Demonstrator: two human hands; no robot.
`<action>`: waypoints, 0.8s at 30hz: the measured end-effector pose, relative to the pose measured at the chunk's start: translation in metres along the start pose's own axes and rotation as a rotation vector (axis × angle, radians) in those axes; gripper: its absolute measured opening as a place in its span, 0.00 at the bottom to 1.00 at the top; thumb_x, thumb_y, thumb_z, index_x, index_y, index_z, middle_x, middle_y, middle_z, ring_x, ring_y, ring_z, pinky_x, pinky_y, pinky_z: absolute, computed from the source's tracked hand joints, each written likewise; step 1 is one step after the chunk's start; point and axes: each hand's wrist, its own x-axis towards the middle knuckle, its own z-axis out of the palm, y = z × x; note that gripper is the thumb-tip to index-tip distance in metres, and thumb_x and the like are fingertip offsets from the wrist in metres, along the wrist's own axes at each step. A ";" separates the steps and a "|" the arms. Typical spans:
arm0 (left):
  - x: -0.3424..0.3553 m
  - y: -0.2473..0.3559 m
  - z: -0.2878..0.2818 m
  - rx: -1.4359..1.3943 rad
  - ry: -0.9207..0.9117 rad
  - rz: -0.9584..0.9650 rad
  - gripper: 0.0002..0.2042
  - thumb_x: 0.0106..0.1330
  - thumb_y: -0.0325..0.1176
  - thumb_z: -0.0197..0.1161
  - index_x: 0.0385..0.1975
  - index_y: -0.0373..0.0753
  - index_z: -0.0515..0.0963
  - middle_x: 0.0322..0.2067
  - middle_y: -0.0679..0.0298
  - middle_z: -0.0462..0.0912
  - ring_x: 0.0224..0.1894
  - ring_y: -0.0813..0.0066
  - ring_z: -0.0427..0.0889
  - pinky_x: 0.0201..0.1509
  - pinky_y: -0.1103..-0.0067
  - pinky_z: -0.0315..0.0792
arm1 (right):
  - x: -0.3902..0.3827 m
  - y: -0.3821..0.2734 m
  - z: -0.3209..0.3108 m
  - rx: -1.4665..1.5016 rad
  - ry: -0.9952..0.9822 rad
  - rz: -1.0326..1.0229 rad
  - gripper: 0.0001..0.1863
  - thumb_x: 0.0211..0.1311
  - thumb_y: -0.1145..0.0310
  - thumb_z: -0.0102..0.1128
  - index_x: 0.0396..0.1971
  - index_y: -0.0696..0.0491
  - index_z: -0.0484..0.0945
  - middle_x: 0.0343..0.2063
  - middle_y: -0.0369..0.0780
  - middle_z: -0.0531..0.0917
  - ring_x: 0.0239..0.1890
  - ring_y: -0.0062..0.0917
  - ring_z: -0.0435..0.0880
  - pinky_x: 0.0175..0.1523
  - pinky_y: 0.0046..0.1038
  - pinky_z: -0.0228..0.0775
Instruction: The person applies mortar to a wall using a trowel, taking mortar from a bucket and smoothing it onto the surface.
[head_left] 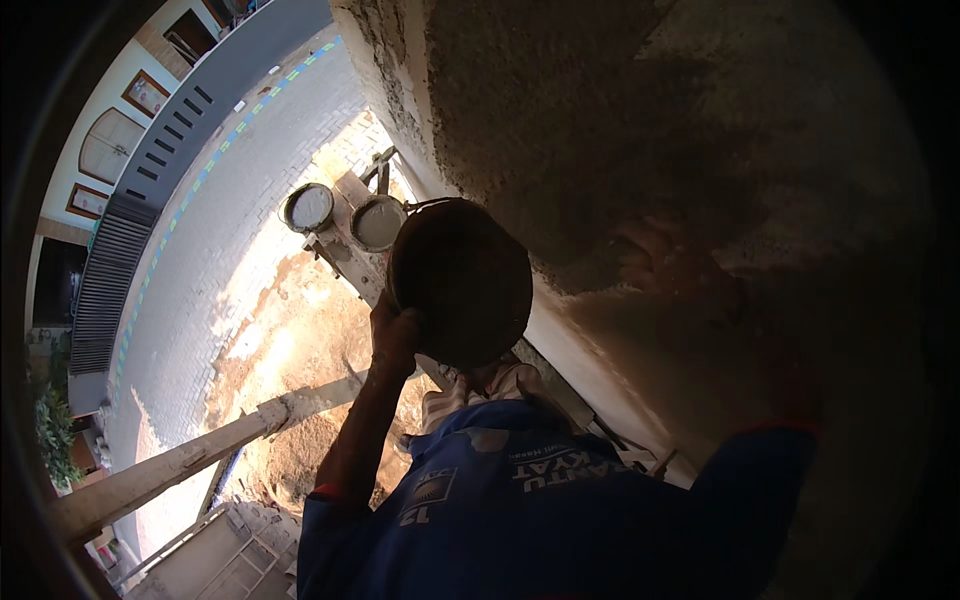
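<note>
My left hand (395, 335) grips the near left side of a dark round bucket (462, 285), its fingers closed on the edge. The bucket is held up in front of my body, and its contents are too dark to make out. In deep shade at the right, my right hand (660, 255) is up against a rough plastered wall (590, 120). Its fingers are too dim to read, and whether it holds anything is hidden. Beyond the held bucket, two round buckets with pale grey contents, a left one (309, 207) and a right one (378, 222), stand on a plank.
The plank (350, 265) bearing the buckets runs alongside the wall, above sandy ground (290, 310). A long pale beam (200, 455) crosses at the lower left. Farther off lie a paved street (215, 230), a dark fence (105, 315) and a house front.
</note>
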 end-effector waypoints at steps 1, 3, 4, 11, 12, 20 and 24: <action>0.002 0.002 0.002 0.006 0.021 -0.001 0.29 0.46 0.25 0.52 0.54 0.31 0.68 0.44 0.57 0.78 0.44 0.70 0.78 0.46 0.76 0.74 | 0.008 -0.015 0.014 -0.116 -0.057 -0.038 0.29 0.62 0.49 0.52 0.58 0.52 0.65 0.45 0.45 0.75 0.36 0.25 0.77 0.41 0.31 0.72; 0.005 0.005 0.005 0.055 -0.064 0.054 0.32 0.48 0.32 0.58 0.58 0.32 0.65 0.48 0.56 0.77 0.46 0.69 0.79 0.46 0.75 0.75 | 0.023 -0.048 0.042 -0.357 -0.161 -0.099 0.22 0.61 0.58 0.50 0.52 0.54 0.68 0.43 0.46 0.76 0.34 0.30 0.78 0.36 0.35 0.72; 0.005 0.008 0.005 0.060 -0.049 0.057 0.32 0.48 0.32 0.58 0.58 0.32 0.65 0.48 0.56 0.77 0.46 0.69 0.79 0.46 0.75 0.75 | 0.030 -0.053 0.051 -0.416 -0.184 -0.123 0.20 0.61 0.60 0.49 0.51 0.54 0.69 0.42 0.46 0.76 0.34 0.31 0.78 0.35 0.36 0.72; -0.002 0.026 0.012 0.088 0.001 0.079 0.31 0.46 0.28 0.56 0.57 0.31 0.66 0.46 0.57 0.77 0.44 0.68 0.78 0.47 0.75 0.74 | 0.038 -0.021 0.141 -0.338 0.033 -0.413 0.13 0.54 0.67 0.52 0.39 0.54 0.70 0.23 0.45 0.76 0.26 0.36 0.79 0.30 0.39 0.71; -0.002 0.028 0.014 0.118 0.031 0.049 0.31 0.46 0.26 0.55 0.57 0.31 0.66 0.45 0.57 0.78 0.44 0.68 0.78 0.47 0.75 0.74 | 0.034 -0.017 0.154 -0.190 -0.008 -0.353 0.13 0.53 0.67 0.53 0.38 0.55 0.70 0.21 0.45 0.77 0.25 0.35 0.80 0.29 0.38 0.71; -0.001 0.022 0.015 0.125 0.111 0.088 0.30 0.45 0.23 0.54 0.56 0.32 0.67 0.44 0.56 0.78 0.42 0.68 0.79 0.44 0.75 0.75 | 0.017 -0.021 0.185 -0.263 -0.057 -0.452 0.11 0.53 0.68 0.54 0.35 0.57 0.73 0.23 0.43 0.79 0.25 0.34 0.81 0.28 0.32 0.75; -0.004 0.017 0.011 0.108 0.154 0.019 0.30 0.45 0.24 0.54 0.56 0.32 0.67 0.44 0.56 0.78 0.42 0.67 0.79 0.44 0.75 0.76 | 0.030 -0.055 0.177 0.080 -0.117 -0.353 0.12 0.53 0.67 0.55 0.36 0.57 0.76 0.35 0.45 0.80 0.31 0.32 0.82 0.33 0.33 0.76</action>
